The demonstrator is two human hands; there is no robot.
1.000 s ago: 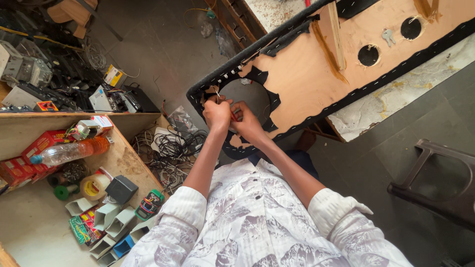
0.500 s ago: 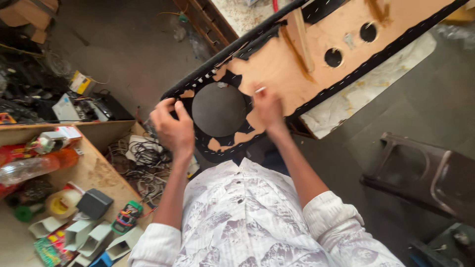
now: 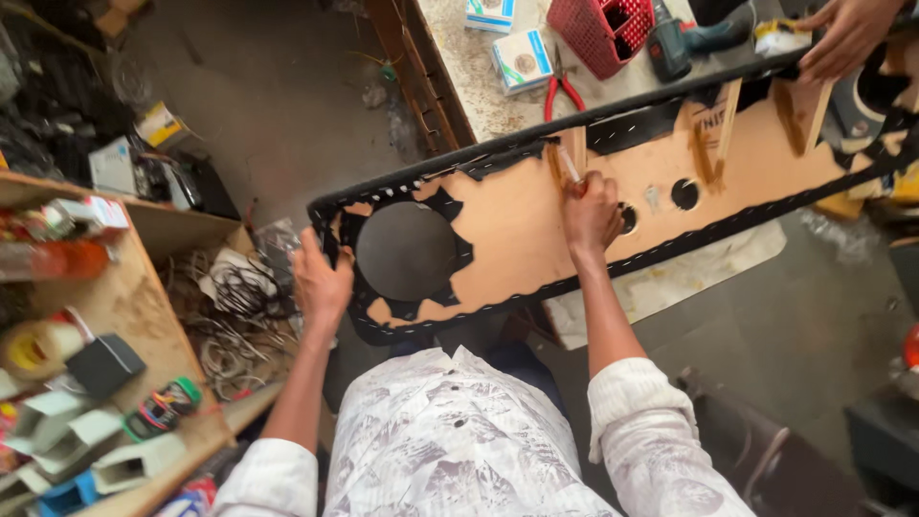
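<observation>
Left hand grips the end of a long wooden panel edged in black fabric, right by its big round cutout. Right hand is closed around a small tool, tip against the board. Past the right hand: red pliers, a red basket, a drill. Another person's hand holds the far end.

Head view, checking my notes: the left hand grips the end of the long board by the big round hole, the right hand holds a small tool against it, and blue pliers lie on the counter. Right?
Not quite: in the head view the pliers have red handles. The left hand does grip the board beside the round hole, and the right hand holds a small tool against it.
</observation>
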